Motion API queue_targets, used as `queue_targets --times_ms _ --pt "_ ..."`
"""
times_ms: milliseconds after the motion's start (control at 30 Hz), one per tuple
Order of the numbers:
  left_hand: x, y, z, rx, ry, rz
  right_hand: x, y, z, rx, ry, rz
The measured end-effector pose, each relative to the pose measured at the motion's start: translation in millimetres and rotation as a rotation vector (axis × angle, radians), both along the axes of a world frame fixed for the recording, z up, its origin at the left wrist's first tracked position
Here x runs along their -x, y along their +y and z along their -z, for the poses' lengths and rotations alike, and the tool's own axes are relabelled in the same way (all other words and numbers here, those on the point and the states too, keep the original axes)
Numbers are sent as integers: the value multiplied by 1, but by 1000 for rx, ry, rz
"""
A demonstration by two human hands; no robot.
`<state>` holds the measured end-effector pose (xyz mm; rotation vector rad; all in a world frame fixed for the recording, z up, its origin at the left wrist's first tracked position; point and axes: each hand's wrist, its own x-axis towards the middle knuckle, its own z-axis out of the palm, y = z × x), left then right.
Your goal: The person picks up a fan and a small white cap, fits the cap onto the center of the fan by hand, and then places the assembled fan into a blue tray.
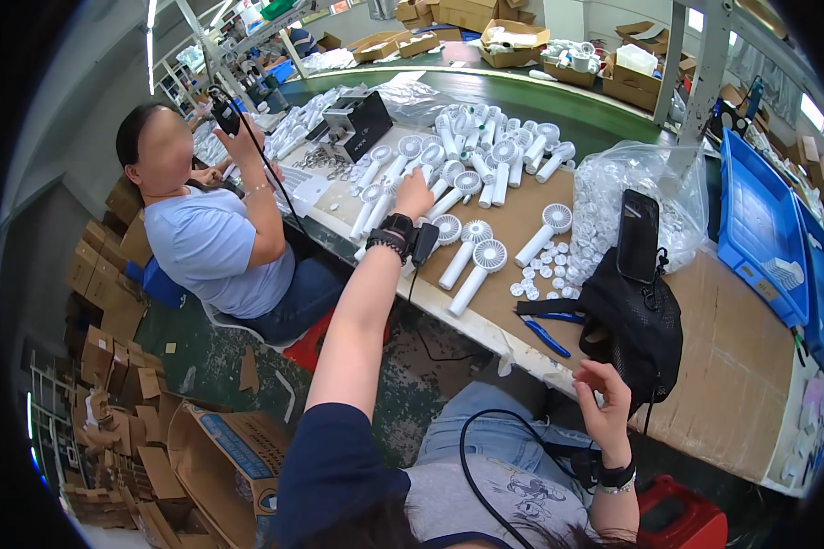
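My left arm stretches forward over the table, and my left hand (pixel 413 196) is among white handheld fans with round grilles (pixel 407 146). Its fingers point away from me, so whether they grip a fan cannot be made out. Three fans lie nearer the table's front edge, one of them a white fan (pixel 478 276) with its handle toward me. Farther right rests a single fan (pixel 544 234), beside small white round caps (pixel 547 266). My right hand (pixel 604 403) is raised by the table edge, fingers bent and apart, holding nothing. It is nearest a black mesh bag (pixel 636 320).
Blue-handled pliers (pixel 547 335) lie near the front edge. A phone (pixel 638 235) rests against the black bag, before a clear plastic bag (pixel 613 183) of white parts. Blue trays (pixel 764 238) stand right. A co-worker (pixel 215 215) sits left, near a black device (pixel 355 125).
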<state>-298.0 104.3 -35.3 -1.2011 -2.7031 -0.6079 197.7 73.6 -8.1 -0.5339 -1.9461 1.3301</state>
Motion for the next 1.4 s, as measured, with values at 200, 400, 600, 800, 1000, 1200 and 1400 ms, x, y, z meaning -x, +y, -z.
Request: queue_targets --times_ms 200,400,600,800,1000,1200,1400 --pt "37 5 18 -128 -160 -52 -6 -4 0 42 26 31" --pt "-66 -15 -46 -826 -1335 557 -14 0 11 68 22 59" --pt "-162 -74 -63 -722 -1567 824 1 -3 -1 -17 -1 -61" --pt "-238 -102 -69 -545 -1598 950 26 -7 -43 -152 125 -48" --pt "-289 -115 -88 -398 -1232 917 34 -8 -84 -234 293 -6" --pt "-299 -115 -88 -463 -940 873 31 -6 -77 -445 256 19" --pt "-304 -120 -89 -533 -948 816 29 -12 -68 -324 274 54"
